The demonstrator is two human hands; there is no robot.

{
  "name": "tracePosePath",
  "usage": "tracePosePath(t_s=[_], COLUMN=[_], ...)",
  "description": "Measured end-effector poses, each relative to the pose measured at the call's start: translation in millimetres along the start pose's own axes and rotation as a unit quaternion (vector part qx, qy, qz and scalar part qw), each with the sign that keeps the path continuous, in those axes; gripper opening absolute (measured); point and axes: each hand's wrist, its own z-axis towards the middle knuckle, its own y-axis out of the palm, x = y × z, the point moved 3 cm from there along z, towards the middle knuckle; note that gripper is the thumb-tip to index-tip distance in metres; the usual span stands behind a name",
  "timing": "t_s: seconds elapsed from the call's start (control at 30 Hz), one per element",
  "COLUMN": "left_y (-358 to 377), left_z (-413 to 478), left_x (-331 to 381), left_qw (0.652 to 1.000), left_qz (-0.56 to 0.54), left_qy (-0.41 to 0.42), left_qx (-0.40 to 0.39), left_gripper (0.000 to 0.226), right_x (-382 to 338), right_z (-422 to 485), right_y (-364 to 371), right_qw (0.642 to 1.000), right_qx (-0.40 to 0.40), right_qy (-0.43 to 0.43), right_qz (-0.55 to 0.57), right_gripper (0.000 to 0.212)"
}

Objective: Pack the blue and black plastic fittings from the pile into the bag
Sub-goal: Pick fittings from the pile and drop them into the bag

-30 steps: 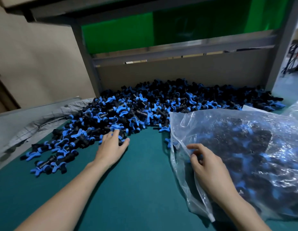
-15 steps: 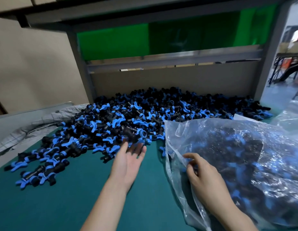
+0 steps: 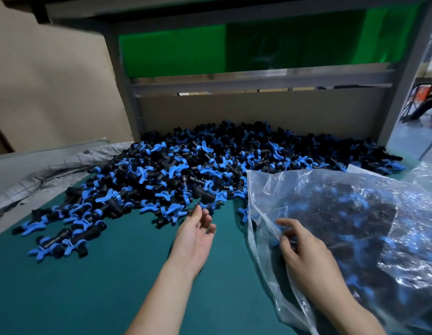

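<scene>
Teal, seemingly felt mat [image 3: 89, 298]; crinkly bag [image 3: 331, 189]

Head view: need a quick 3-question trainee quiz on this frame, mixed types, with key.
1. True or false: the bag is empty.
2. Which hand pinches the bag's plastic? A) left B) right C) neither
3. Fill in: the grey cloth lies to the ___ of the pile.
Key: 1 false, fittings show through it; 2 B, the right hand; 3 left.
</scene>
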Motion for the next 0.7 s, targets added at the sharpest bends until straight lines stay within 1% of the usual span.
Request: tracePosePath(t_s=[0.2, 0.37, 0.5, 0.7], left_y=[0.7, -0.1, 0.3, 1.3], left_z=[0.2, 1.0, 0.9, -1.7], left_x=[-1.6, -3.3, -3.3, -2.4], left_qw=[1.000, 0.999, 0.999, 0.999], left_qz=[0.021, 0.027, 0.028, 0.027], left_qy=[0.017, 0.030, 0.032, 0.026], left_qx=[0.003, -0.003, 0.006, 0.001], left_gripper=[0.008, 0.013, 0.015, 0.013], right_x=[-1.6, -2.5, -2.6, -3.1], right_z=[-1.5, -2.0, -1.9, -2.2], right_y=[-0.6, -0.3, -0.5, -0.6], right_qw=[1.000, 1.000, 1.000, 1.000], right_qx=[-0.008, -0.008, -0.010, -0.006], right_qy=[0.001, 0.000, 0.001, 0.000], right_qz=[-0.003, -0.005, -0.005, -0.003], right_gripper=[0.028, 0.029, 0.029, 0.029])
